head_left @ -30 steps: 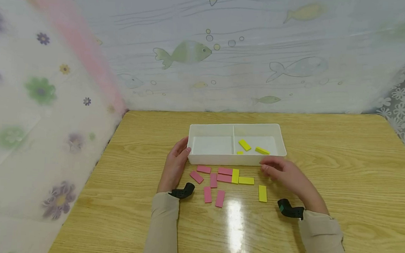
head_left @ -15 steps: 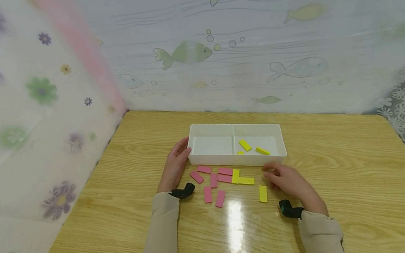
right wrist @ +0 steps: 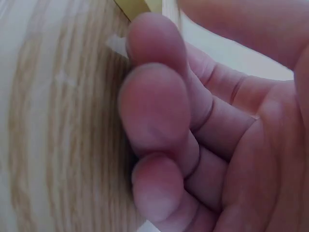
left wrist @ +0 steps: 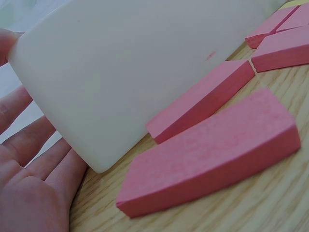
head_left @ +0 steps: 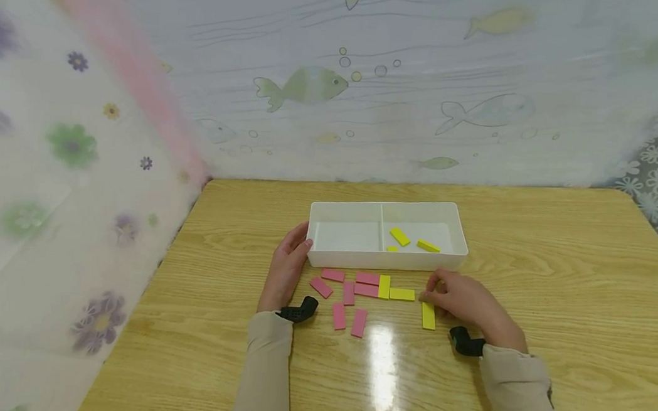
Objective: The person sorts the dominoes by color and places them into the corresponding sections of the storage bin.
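Note:
A white two-compartment box (head_left: 385,260) stands on the table. My left hand (head_left: 285,269) holds its left end, with the thumb at the front corner and the fingers along the side wall. My right hand (head_left: 467,302) has thumb and forefinger at the far end of a yellow block (head_left: 428,317), pinching it while it lies on the table; the other fingers are curled, as the right wrist view shows. Yellow blocks (head_left: 400,237) lie in the box's right compartment. Between the hands are several pink blocks (head_left: 338,316) and two more yellow blocks (head_left: 401,294).
The pink blocks (left wrist: 207,154) lie close along the box's front wall, some touching each other. Behind the wooden table (head_left: 558,245) hangs a fish-printed sheet (head_left: 369,107); a flowered sheet (head_left: 40,213) covers the left side.
My right hand has moved from the box's front right corner toward me and down to the yellow block. The left hand and the box have stayed in place.

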A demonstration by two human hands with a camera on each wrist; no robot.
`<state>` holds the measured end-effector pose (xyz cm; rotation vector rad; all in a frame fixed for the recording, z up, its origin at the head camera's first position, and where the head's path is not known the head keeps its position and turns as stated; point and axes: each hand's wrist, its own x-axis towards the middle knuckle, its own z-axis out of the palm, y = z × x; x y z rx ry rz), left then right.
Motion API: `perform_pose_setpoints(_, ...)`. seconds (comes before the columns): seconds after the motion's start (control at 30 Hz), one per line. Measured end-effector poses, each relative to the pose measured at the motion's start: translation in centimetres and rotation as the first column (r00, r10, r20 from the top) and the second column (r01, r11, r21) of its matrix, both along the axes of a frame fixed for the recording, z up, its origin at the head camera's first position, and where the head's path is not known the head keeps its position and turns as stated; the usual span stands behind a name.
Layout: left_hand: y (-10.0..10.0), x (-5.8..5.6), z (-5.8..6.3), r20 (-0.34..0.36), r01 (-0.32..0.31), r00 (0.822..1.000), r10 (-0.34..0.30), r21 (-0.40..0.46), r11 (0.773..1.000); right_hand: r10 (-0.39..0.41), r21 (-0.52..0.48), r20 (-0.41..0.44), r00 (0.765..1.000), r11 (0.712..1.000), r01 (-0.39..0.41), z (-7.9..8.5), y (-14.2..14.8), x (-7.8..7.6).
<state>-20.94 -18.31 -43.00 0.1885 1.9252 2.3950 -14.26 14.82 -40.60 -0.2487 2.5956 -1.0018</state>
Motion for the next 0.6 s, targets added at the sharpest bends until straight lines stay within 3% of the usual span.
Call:
perform_pose_setpoints(0.23,0.03,-0.03,0.00,0.003,-0.006,1.000,0.006,0.000,1.000,0.024,0.031,-0.035,0.999,0.999,-0.023,0.15,-0.06,-0.02)
perform_pose_setpoints(0.5,0.10,0.08,0.15,0.007,-0.001,1.000,0.001,0.007,1.000,-0.022,-0.002,0.091,0.996,1.000,0.023,0.34,-0.66,0.37)
perform_pose_setpoints(0.6,0.11,0.06,0.15,0.007,-0.001,1.000,0.001,0.006,1.000,-0.021,-0.004,0.097,0.995,1.000,0.021,0.46,-0.95,0.55)
